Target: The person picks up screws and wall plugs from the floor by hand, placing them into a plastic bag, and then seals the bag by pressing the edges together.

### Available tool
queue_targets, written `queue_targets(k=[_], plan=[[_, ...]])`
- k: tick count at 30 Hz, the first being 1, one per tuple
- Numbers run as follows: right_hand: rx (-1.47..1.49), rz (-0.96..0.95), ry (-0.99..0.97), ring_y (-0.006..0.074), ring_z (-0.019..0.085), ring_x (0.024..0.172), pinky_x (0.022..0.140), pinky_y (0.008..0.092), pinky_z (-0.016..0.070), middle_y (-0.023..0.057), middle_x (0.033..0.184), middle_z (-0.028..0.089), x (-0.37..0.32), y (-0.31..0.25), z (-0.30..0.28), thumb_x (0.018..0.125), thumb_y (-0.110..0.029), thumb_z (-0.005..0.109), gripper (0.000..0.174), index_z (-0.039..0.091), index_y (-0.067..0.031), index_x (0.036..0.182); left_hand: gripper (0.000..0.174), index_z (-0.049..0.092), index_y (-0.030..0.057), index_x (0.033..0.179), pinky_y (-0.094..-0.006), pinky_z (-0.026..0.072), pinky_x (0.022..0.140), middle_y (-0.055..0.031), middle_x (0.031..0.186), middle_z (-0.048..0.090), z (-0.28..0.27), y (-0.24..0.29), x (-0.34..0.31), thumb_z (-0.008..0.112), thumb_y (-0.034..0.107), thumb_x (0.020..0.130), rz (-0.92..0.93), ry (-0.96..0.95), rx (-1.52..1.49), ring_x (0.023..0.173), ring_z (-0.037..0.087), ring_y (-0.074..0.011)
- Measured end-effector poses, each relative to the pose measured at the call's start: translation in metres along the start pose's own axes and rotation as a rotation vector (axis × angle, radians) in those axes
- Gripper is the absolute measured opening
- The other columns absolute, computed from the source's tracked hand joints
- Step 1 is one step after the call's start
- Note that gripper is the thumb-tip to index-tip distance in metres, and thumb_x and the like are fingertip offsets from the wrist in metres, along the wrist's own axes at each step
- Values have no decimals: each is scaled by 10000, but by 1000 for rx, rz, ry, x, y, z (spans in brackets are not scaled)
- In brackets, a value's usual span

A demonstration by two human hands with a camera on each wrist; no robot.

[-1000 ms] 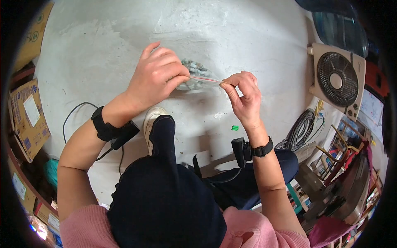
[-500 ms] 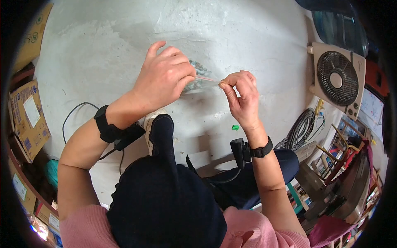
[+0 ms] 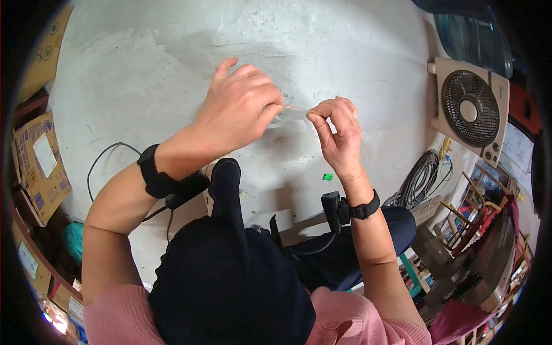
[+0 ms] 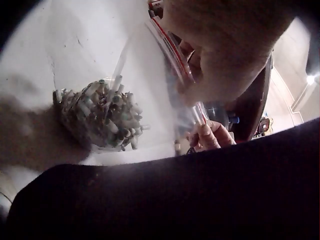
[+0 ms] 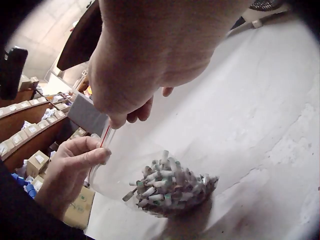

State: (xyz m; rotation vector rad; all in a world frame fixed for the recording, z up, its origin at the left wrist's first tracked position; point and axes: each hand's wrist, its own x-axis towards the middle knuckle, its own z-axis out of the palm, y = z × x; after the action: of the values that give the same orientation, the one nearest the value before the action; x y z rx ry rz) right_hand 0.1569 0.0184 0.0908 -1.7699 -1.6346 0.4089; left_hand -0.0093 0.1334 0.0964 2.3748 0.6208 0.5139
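Note:
A clear zip bag (image 3: 294,107) with a red line along its seal is stretched between both hands. My left hand (image 3: 241,109) pinches the seal between thumb and forefinger, its little finger raised. A short way to the right, my right hand (image 3: 340,135) pinches the seal's other end with thumb and fingertips. Inside the bag's lower part, a heap of small pale cylinders (image 5: 172,185) with green and dark ends shows in the right wrist view, close over the floor. The head view has most of that heap hidden behind my left hand.
A small green piece (image 3: 327,177) lies on the grey floor (image 3: 144,69). To the right are a box fan (image 3: 468,109) and a coil of cable (image 3: 417,181). Cardboard boxes (image 3: 43,167) stand at the left. A black cord (image 3: 100,155) loops near my left forearm.
My left hand has slid rightward along the seal, so the stretch between the hands is shorter. It now covers more of the bag's contents. My right hand has stayed nearly still.

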Motion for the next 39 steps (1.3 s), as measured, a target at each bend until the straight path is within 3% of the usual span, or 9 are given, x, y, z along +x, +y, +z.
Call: queue_targets(k=[10,21,34,39], plan=[[-14,-18,-22,169,530,685,793,345,355,-6,714,566,-2,0,1,724,-99,640,94,546,-89,721,51,591,93,675,-428,308,877,-13,695,554,9,6,4,596,135,703,14,-8,3,791,514,-194],[-61,-21,-77,163,527,687,845,374,324,-10,692,550,-2,-7,-1,723,-80,622,92,531,-93,712,48,563,100,690,-465,299,907,-16,696,509,13,6,0,600,131,687,223,-69,182,799,503,-182],[-122,44,-20,162,534,670,857,377,312,-18,664,548,-9,8,-11,720,-79,622,94,533,-97,696,45,572,97,694,-457,286,919,-11,694,521,-24,-27,-20,613,91,678,127,15,268,804,507,-187],[-161,24,-22,164,527,757,884,425,302,-16,753,558,5,1,-5,714,-127,634,72,568,-102,734,55,574,95,689,-449,294,914,-13,694,524,-30,-35,-24,611,64,663,94,33,265,786,507,-193]])
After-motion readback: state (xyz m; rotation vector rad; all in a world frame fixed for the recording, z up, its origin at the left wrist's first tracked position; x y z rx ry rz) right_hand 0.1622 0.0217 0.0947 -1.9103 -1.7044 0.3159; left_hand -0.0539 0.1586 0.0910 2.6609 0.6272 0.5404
